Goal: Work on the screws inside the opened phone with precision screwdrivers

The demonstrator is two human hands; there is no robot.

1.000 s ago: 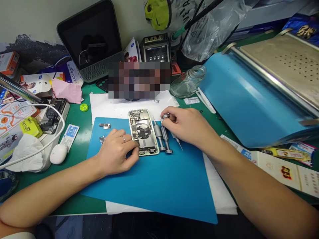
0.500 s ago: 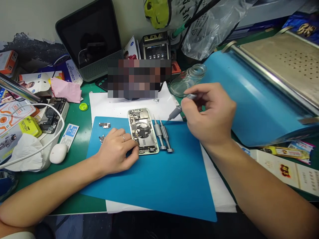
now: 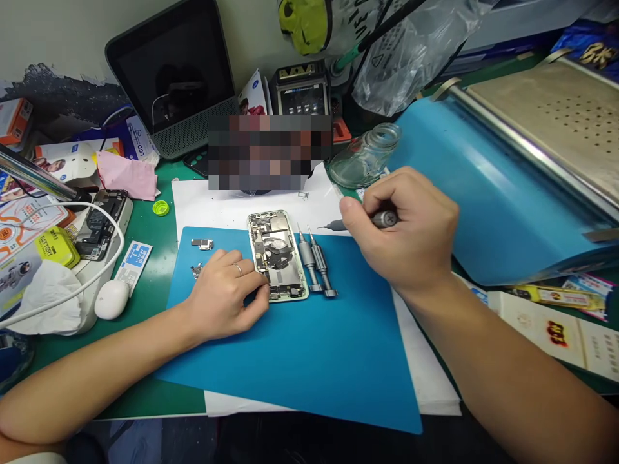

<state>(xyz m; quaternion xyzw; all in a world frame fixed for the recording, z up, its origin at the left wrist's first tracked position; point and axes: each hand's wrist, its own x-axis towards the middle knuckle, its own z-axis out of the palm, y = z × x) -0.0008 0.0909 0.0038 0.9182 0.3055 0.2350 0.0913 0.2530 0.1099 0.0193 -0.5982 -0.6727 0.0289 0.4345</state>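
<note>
An opened phone (image 3: 285, 277) with its inner parts bare lies on the blue mat (image 3: 290, 361). My left hand (image 3: 227, 287), a ring on one finger, rests on the mat with its fingers curled and thumb and fingertips closed at the phone's lower left edge. My right hand (image 3: 403, 225) is raised to the right of the phone, closed around a grey screwdriver (image 3: 338, 225) whose thin tip points left. Two more grey screwdrivers, a left one (image 3: 307, 256) and a right one (image 3: 320, 261), lie along the phone's right side. Small metal parts (image 3: 202, 244) sit left of the phone.
A glass jar (image 3: 365, 154) lies tipped behind my right hand. A tablet-like screen (image 3: 171, 77) stands at the back. On the left are another opened phone (image 3: 104, 222), a white earbud case (image 3: 112, 299) and a white cable. A rolled blue sheet (image 3: 503, 193) and a cigarette carton (image 3: 532, 319) are right.
The screwdriver in my right hand has turned from slanting down to nearly level, its handle end now facing me. My left hand and the phone have stayed in place.
</note>
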